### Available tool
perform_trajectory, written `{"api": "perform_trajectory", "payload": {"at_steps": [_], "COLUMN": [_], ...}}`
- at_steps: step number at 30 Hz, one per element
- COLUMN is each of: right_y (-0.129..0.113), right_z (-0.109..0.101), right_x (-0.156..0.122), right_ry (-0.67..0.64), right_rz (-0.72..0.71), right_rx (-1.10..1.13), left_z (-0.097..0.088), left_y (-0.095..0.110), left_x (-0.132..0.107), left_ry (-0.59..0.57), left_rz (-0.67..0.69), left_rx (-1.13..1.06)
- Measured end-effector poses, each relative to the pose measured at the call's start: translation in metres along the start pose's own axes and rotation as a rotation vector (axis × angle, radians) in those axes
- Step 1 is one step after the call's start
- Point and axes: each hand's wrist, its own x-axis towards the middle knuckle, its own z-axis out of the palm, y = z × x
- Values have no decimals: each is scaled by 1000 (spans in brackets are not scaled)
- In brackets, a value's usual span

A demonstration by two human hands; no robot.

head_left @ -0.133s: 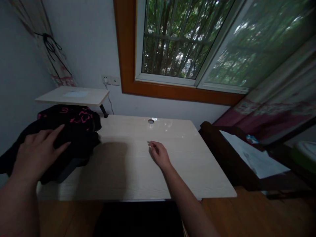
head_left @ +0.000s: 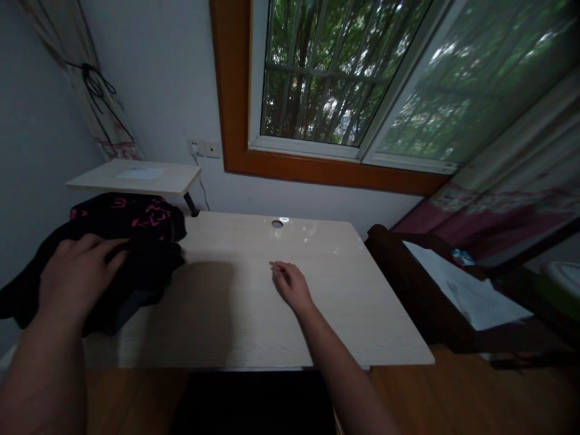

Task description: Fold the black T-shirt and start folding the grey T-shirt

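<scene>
- Hands were well apart: we had our left hand [head_left: 81, 272] over a dark bundle [head_left: 156, 257] at the left end of the desk [head_left: 326, 317], and our right hand [head_left: 292, 284] near the middle of the top.
- Our left hand lay back up with its fingers bent and its thumb toward the right; we could not tell whether it was gripping the bundle or only resting on it.
- The bundle sat in a soft, crumpled heap, black for the most part, with pink marks on its far side; its left portion spread past our wrist, and its folds were too dark for us to make out.
- Our right hand was loosely curled over the pale surface, its fingertips pointing far and left; we could not tell whether it held anything small.
- Beyond the bundle, on the far left, we saw a raised shelf [head_left: 174, 179] on a dark post, with a pale sheet [head_left: 140, 173] lying flat on it.
- Farther than our right hand, a round hole [head_left: 277, 224] showed near the desk's far edge, below the wood-framed window [head_left: 317, 90].
- To the right we had dark furniture [head_left: 399, 272] with a white sheet [head_left: 471, 290] over it.
</scene>
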Motion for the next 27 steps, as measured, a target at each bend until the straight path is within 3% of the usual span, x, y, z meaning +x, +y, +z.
{"api": "perform_trajectory", "payload": {"at_steps": [4, 8, 12, 17, 23, 27], "right_y": [-5, -8, -13, -18, -7, 2], "right_z": [-2, -2, -2, -6, -1, 0], "right_x": [0, -2, -4, -5, -8, -7], "right_ry": [-47, -135, -229, -302, -291, -255], "right_rz": [-30, -94, -156, -199, -183, -130], "right_rx": [-16, -38, -74, -64, -35, 41], "left_z": [13, 24, 36, 71, 135, 154], "left_y": [20, 57, 102, 162, 237, 260], "left_x": [1, -8, -19, -30, -60, -76], "left_ry": [6, 68, 51, -78, -426, -537], "left_rz": [48, 47, 70, 73, 153, 162], "left_rx": [209, 75, -121, -463, -816, -909]}}
